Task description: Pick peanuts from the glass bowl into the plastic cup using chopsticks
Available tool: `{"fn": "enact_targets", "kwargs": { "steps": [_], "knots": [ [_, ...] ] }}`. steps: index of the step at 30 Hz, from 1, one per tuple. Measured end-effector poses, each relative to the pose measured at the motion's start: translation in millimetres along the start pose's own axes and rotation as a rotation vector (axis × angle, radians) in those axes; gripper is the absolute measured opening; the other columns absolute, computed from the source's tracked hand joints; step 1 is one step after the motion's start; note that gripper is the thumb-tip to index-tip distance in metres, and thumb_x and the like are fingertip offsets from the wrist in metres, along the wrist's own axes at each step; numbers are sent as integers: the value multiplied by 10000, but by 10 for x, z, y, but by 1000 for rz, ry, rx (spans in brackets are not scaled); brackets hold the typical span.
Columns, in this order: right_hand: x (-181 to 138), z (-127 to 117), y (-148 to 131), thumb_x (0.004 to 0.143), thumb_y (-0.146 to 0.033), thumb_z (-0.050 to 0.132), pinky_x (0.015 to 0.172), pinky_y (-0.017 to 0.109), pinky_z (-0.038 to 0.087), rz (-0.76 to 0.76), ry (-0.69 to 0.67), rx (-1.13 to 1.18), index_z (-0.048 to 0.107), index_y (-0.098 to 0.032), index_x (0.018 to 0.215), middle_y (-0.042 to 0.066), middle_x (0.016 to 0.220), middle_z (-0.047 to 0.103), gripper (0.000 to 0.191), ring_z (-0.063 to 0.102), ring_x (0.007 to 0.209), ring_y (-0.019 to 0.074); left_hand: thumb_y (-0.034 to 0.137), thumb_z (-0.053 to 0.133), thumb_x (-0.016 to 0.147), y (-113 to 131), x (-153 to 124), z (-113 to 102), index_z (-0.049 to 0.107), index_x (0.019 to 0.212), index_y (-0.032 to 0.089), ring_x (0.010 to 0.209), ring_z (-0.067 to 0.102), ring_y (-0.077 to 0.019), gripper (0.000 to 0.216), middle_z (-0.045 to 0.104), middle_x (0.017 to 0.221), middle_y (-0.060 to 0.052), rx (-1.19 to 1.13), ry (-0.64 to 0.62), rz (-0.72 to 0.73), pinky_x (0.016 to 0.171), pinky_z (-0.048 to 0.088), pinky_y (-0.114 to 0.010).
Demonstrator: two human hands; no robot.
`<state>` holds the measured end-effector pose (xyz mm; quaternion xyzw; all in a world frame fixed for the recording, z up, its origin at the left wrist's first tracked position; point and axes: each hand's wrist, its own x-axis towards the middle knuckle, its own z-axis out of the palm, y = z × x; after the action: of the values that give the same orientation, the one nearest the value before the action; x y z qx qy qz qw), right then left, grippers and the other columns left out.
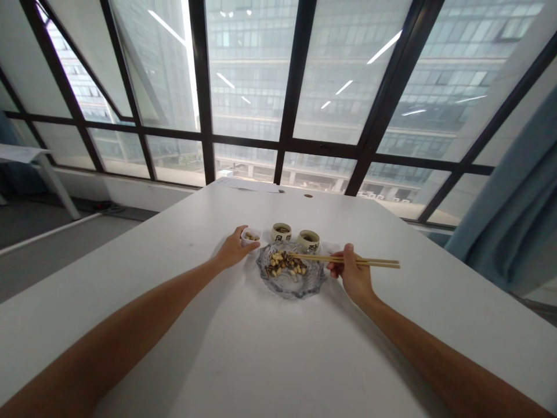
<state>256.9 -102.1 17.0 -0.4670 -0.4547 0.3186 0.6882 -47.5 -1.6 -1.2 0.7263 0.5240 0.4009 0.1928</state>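
Note:
My right hand [353,274] grips a pair of wooden chopsticks [378,263], held nearly level. Their tips reach over a clear glass dish [310,284] with a scalloped rim. Pale nut-like pieces [275,261] mixed with dark thin strips lie in the dish, mostly toward its left and back. My left hand [235,248] is closed around a small white cup [251,240] just left of the dish, with a few pale pieces inside. Whether the chopstick tips pinch a piece is too small to tell.
Two cream cups with dark characters, a left cup [281,232] and a right cup [308,240], stand right behind the dish. Papers [248,184] and a brown round spot [308,195] are at the white table's [183,342] far end, before the windows. A blue curtain [505,203] hangs at right.

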Motion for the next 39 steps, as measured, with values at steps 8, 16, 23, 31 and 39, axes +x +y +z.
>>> {"fn": "enact_targets", "kwargs": {
  "steps": [8, 16, 23, 31, 39],
  "knots": [
    [-31, -55, 13, 838, -672, 552, 381, 241, 469, -197, -129, -201, 669, -159, 734, 35, 542, 655, 536, 575, 403, 132, 569, 664, 755, -30, 16, 3, 438, 1370, 157, 1034, 650, -249, 774, 659, 1193, -142, -2, -19, -29, 899, 505, -373],
    [-25, -89, 59, 877, -655, 509, 359, 238, 437, -251, -107, -240, 668, -163, 726, 43, 533, 651, 538, 558, 388, 129, 573, 658, 755, -29, 19, -7, 443, 1368, 147, 1007, 658, -247, 777, 665, 1176, -142, 14, -21, -22, 893, 511, -369],
    [-28, -14, -57, 798, -736, 536, 326, 234, 411, -148, 18, -133, 643, -154, 677, 38, 476, 621, 604, 524, 334, 121, 576, 654, 755, -32, 19, -9, 436, 1375, 137, 1028, 651, -250, 790, 659, 1186, -148, 8, -23, -15, 906, 505, -371],
    [-63, 68, 18, 709, -764, 613, 302, 216, 352, 143, 57, 159, 605, -162, 659, 25, 461, 602, 604, 500, 334, 111, 582, 653, 755, -28, 16, -15, 433, 1375, 134, 999, 655, -242, 796, 667, 1156, -142, 9, -31, -21, 890, 513, -365],
    [-153, 124, -27, 696, -764, 626, 299, 231, 333, 195, 38, 178, 618, -169, 669, 21, 466, 605, 596, 491, 330, 118, 573, 666, 751, -43, 21, -8, 446, 1366, 165, 1010, 659, -241, 770, 667, 1185, -134, -1, -20, -14, 887, 517, -372]
  ]
}}
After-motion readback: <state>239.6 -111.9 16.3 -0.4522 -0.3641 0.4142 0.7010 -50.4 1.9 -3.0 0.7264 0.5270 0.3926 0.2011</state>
